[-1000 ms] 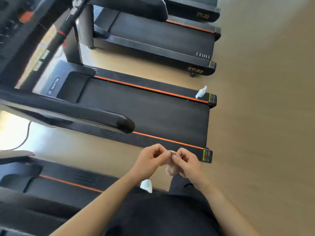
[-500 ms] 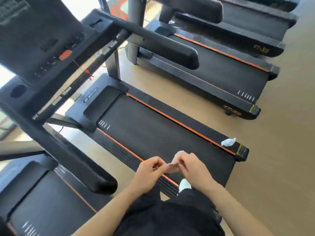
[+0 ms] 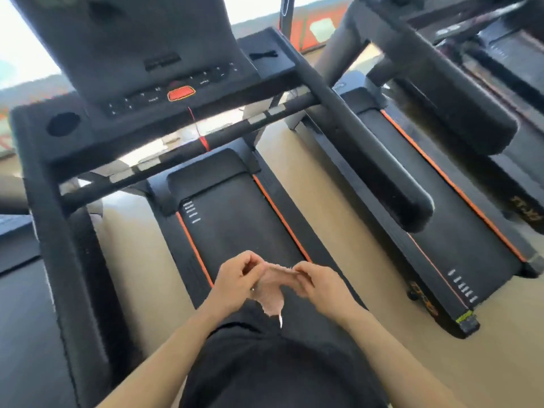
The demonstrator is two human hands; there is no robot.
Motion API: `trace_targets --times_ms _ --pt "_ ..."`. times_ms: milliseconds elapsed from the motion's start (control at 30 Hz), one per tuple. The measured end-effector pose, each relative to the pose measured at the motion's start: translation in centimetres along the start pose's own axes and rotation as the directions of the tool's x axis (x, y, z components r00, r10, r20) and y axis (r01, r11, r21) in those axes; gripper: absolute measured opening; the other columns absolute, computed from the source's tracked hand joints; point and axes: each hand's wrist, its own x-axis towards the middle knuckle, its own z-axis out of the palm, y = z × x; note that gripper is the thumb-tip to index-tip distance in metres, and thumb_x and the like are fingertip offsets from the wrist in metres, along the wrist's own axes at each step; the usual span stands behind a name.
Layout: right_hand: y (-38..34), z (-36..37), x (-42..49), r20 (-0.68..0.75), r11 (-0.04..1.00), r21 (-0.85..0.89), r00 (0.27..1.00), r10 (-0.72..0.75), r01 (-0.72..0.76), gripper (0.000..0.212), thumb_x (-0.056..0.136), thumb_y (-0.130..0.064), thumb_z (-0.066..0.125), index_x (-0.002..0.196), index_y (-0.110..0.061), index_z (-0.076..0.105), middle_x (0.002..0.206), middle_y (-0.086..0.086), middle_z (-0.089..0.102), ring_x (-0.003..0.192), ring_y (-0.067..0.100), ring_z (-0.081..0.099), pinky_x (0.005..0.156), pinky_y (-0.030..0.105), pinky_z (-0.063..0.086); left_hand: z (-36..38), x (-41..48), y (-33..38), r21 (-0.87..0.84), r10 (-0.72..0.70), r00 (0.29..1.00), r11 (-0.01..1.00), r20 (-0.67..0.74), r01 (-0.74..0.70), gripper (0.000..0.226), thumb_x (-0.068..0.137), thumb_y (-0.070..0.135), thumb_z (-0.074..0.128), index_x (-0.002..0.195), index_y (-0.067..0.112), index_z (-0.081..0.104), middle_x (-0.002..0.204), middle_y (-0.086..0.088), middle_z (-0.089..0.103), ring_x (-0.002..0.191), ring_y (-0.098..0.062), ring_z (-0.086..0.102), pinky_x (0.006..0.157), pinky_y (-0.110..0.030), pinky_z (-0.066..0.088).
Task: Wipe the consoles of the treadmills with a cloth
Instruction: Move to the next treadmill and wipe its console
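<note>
Both hands, left hand (image 3: 235, 279) and right hand (image 3: 319, 282), pinch a pink cloth (image 3: 272, 293) below the treadmill console (image 3: 164, 92); a loose pinch could drop it onto the belt (image 3: 235, 219).

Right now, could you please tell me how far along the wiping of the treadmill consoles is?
Done: nothing shows as wiped, and the console ahead cannot be judged clean or dirty. In hand: the left hand and right hand pinch the cloth between them over the belt, apart from the console. Left: wiping that console, then the one on the treadmill to the right.
</note>
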Motion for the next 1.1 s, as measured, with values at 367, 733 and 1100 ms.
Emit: trace_targets --times_ms 367,733,1100 --pt "-8.1 -10.8 19.9 0.199 0.963 0.114 0.944 -0.264 0.245 0.017 0.082 -0.023 0.078 0.096 -0.031 0.072 0.083 -0.015 0.072 0.075 0.004 0.064 0.071 0.017 0.046 -10.5 11.4 3.9 -0.142 -0.148 0.930 0.984 -0.336 0.105 0.018 0.096 0.017 0.068 0.081 0.027 0.068 0.074 0.004 0.069 0.062 -0.004 0.057 0.060 -0.019 0.046" --pt "-18.8 -16.1 35.5 0.241 0.853 0.321 0.836 -0.493 0.410 0.022 0.089 -0.008 0.075 0.082 -0.028 0.076 0.074 -0.011 0.074 0.064 -0.001 0.063 0.064 0.010 0.045 -18.2 19.1 6.7 -0.246 -0.315 0.730 0.948 -0.607 0.204 0.016 0.097 0.012 0.068 0.082 0.019 0.070 0.064 0.019 0.063 0.059 0.001 0.052 0.059 -0.013 0.040" --pt "-35.0 -18.4 47.5 0.175 0.719 0.412 0.726 -0.665 0.560 0.015 0.094 -0.006 0.068 0.086 -0.018 0.071 0.067 -0.013 0.067 0.052 0.015 0.066 0.050 0.031 0.052 -31.5 26.1 8.7 -0.137 -0.152 0.573 0.988 -0.805 0.069 0.023 0.095 0.015 0.071 0.080 0.033 0.069 0.074 0.012 0.070 0.066 -0.003 0.059 0.064 -0.018 0.048"
